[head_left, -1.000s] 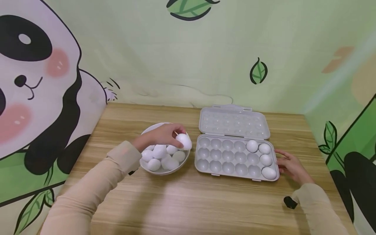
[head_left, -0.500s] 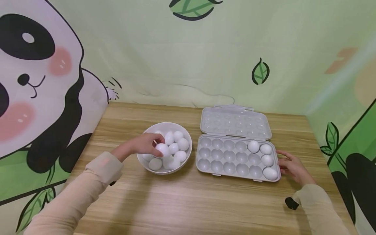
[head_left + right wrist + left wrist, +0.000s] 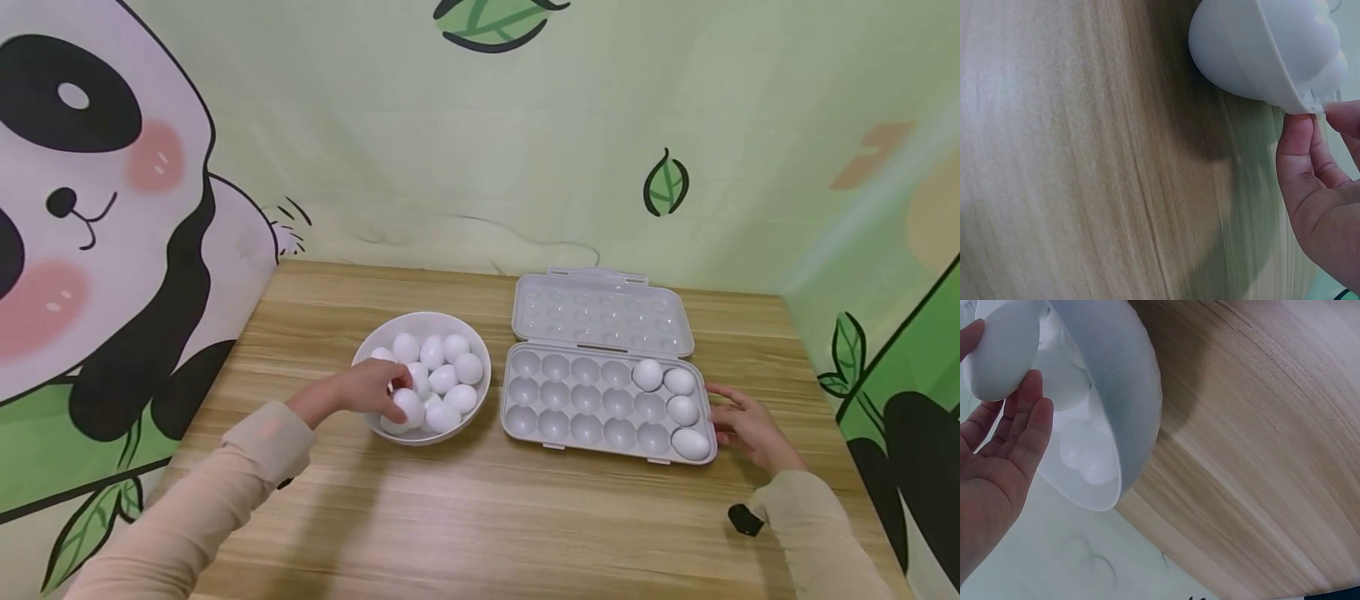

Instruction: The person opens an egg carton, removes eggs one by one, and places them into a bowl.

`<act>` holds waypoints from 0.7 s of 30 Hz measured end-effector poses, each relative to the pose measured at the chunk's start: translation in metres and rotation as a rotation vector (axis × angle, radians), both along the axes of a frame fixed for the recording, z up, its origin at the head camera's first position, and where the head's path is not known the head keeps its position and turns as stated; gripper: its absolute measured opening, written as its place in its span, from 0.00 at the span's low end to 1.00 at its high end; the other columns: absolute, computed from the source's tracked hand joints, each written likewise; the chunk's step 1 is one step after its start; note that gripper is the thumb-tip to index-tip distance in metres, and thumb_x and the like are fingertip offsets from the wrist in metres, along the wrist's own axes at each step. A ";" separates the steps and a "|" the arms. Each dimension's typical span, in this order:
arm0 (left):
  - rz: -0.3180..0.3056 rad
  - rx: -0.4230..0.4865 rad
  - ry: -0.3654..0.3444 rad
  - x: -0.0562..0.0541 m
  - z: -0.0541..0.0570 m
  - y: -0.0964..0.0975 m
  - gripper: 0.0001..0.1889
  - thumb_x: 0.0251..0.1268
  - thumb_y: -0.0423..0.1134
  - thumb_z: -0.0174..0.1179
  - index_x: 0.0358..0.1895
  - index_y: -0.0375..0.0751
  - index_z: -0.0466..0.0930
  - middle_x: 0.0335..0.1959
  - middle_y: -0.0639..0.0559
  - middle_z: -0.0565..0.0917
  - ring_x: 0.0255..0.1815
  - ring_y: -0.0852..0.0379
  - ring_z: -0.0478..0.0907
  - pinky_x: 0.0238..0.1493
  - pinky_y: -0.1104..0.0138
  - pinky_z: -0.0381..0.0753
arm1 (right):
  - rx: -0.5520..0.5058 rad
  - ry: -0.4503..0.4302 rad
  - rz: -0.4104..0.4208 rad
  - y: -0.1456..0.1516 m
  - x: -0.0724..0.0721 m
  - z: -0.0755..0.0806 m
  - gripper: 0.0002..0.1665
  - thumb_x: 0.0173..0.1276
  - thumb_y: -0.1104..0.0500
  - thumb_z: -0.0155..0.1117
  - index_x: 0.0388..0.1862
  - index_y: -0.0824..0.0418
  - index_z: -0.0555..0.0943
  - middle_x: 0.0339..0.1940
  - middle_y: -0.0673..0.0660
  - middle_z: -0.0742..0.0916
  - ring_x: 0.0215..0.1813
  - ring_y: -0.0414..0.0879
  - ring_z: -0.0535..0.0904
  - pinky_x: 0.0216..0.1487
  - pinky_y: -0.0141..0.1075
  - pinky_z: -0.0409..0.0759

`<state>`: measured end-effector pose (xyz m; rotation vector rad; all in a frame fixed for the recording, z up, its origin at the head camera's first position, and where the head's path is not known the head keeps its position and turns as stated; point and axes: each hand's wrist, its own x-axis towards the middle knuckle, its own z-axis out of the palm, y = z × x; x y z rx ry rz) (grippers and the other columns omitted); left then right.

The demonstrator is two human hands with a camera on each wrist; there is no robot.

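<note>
My left hand point(image 3: 366, 388) holds a white egg point(image 3: 408, 408) between thumb and fingertips at the near left of a white bowl point(image 3: 485, 375) heaped with white eggs. In the left wrist view the held egg point(image 3: 1002, 350) is by the bowl's opening; whether it touches other eggs cannot be told. To the bowl's right lies a pale grey egg carton point(image 3: 587, 400), lid point(image 3: 603, 315) folded back, with several eggs in cups at its right end. My right hand point(image 3: 753, 429) pinches the carton's right rim, as the right wrist view point(image 3: 1310, 112) shows.
Everything stands on a wood-grain table point(image 3: 480, 517). Behind it rises a green wall covering point(image 3: 375, 125) with a printed panda and leaves. The carton's lid lies toward that wall. A narrow strip of table separates bowl and carton.
My left hand has moved left and toward me, from the bowl's right side to its near left, with an egg in its fingers. My right hand stays at the carton's end.
</note>
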<state>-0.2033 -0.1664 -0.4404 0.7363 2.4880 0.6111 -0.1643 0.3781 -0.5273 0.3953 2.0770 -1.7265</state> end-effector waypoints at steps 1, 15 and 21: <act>-0.009 0.000 0.009 0.001 -0.001 0.000 0.16 0.37 0.38 0.67 0.32 0.40 0.73 0.30 0.51 0.77 0.32 0.54 0.72 0.35 0.71 0.68 | -0.002 -0.001 0.000 0.000 0.000 0.000 0.26 0.63 0.64 0.50 0.60 0.49 0.64 0.28 0.40 0.79 0.32 0.34 0.76 0.32 0.29 0.75; -0.042 -0.068 0.064 0.006 -0.010 0.003 0.16 0.36 0.39 0.67 0.32 0.40 0.74 0.26 0.54 0.76 0.28 0.61 0.67 0.35 0.71 0.67 | -0.016 -0.007 -0.008 0.001 0.000 -0.001 0.25 0.63 0.63 0.51 0.59 0.46 0.65 0.28 0.38 0.80 0.33 0.34 0.76 0.34 0.30 0.76; -0.055 -0.072 0.077 0.008 -0.009 0.006 0.16 0.37 0.39 0.67 0.32 0.40 0.73 0.26 0.53 0.75 0.27 0.60 0.66 0.33 0.70 0.67 | -0.017 0.002 -0.003 0.001 0.000 0.000 0.24 0.63 0.63 0.51 0.58 0.46 0.65 0.28 0.38 0.80 0.33 0.34 0.76 0.34 0.30 0.76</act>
